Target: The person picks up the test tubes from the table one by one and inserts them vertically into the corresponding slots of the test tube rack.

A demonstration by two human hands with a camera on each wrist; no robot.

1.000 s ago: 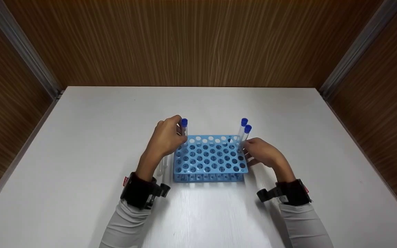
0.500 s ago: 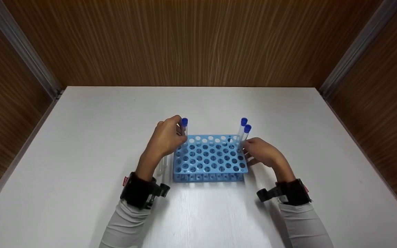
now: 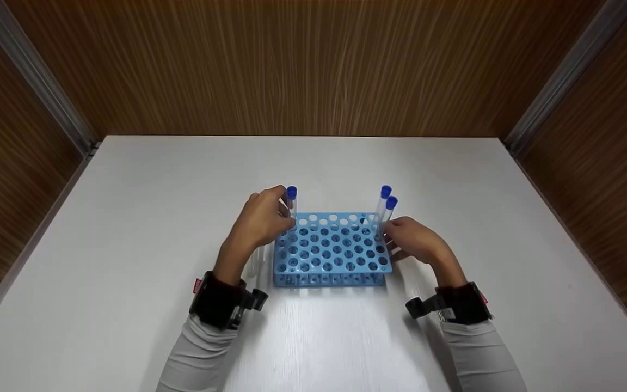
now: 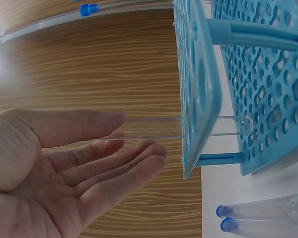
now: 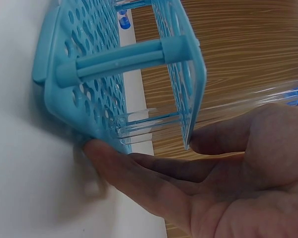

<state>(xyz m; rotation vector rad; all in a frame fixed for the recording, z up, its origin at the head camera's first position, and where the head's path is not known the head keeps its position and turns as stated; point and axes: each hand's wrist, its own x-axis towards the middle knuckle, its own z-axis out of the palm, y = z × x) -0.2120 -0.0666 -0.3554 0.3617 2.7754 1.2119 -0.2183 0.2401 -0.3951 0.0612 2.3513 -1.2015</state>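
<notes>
A blue test tube rack (image 3: pixel 332 270) stands on the white table between the hands. At its back left corner my left hand (image 3: pixel 262 218) pinches a clear blue-capped test tube (image 3: pixel 292 204) between thumb and index finger. In the left wrist view this tube passes through the upper plate, its rounded end at the lower plate (image 4: pixel 283 144); the other fingers are extended. My right hand (image 3: pixel 414 239) holds the rack's right side, thumb at the upper plate's edge and a finger along the base. Two blue-capped tubes (image 3: pixel 381 206) lean in the rack's back right corner.
Beside the rack's left side, clear test tubes (image 3: pixel 254 265) lie on the table, partly hidden by my left arm; the left wrist view shows two blue-capped tubes (image 4: pixel 263 218). Wood-grain panels (image 3: pixel 313 65) enclose the table at the back and sides.
The left hand's knuckles have dropped slightly along the tube, which stays in its place. The right hand and the rack show no visible movement.
</notes>
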